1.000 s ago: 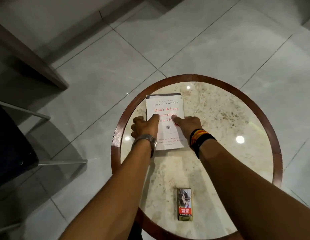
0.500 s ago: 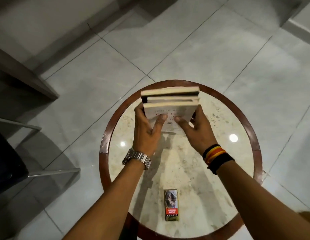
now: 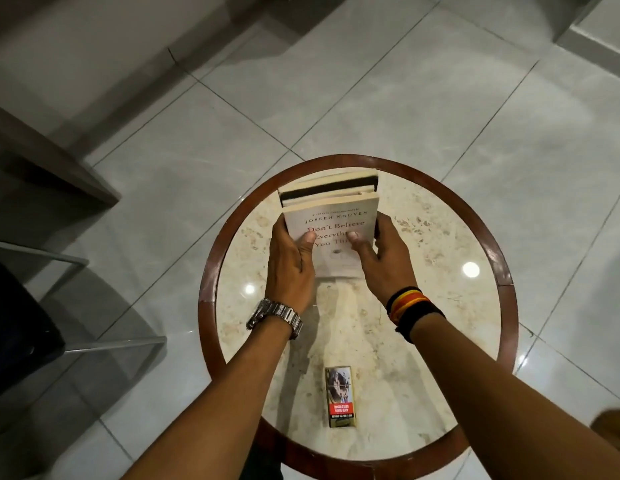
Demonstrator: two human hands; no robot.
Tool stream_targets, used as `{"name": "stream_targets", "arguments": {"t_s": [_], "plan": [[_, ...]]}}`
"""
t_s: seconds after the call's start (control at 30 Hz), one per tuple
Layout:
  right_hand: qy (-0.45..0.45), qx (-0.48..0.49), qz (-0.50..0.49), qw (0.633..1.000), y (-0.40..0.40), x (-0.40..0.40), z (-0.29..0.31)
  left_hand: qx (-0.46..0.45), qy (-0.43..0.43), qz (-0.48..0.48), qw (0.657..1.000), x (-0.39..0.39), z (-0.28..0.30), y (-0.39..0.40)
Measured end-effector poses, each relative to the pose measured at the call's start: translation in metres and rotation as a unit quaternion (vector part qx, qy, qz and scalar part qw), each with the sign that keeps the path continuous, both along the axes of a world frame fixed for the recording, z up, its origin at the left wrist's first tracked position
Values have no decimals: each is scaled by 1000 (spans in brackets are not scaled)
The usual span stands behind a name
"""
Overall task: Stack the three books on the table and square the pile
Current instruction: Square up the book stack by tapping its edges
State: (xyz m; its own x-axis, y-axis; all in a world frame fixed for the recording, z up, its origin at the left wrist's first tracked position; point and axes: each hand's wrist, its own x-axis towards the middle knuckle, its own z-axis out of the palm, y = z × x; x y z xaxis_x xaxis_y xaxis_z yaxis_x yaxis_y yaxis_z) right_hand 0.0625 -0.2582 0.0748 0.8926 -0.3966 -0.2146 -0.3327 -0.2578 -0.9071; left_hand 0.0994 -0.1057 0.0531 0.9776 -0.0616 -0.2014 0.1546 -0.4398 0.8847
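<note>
Above the round marble counter (image 3: pixel 422 323), both hands (image 3: pixel 291 261) (image 3: pixel 381 258) clamp three stiff paperback books (image 3: pixel 331 220) by their sides; they look light.

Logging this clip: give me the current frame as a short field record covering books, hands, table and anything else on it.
books: three, gathered in one pile, tilted up on edge, white-covered book facing the camera
left hand: grip on the pile's left side, thumb across the front cover
right hand: grip on the pile's right side, thumb on the front cover
table: round, marbled top, dark wooden rim
other item: small printed pack lying flat near the table's near edge, apart from the pile
pile state: top edges look uneven, squaring not finished
</note>
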Motion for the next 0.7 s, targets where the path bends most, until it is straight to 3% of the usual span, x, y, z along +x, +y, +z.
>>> {"name": "stream_targets", "arguments": {"t_s": [0.17, 0.47, 0.7], "plan": [[54, 37, -65, 996, -27, -5, 5, 22, 41, -10, 999, 8, 11, -29], [196, 67, -198, 958, -115, -12, -11, 68, 193, -52, 978, -2, 3, -135], [218, 11, -221, 951, -154, -7, -22, 148, 184, -6, 972, -13, -7, -194]]}}
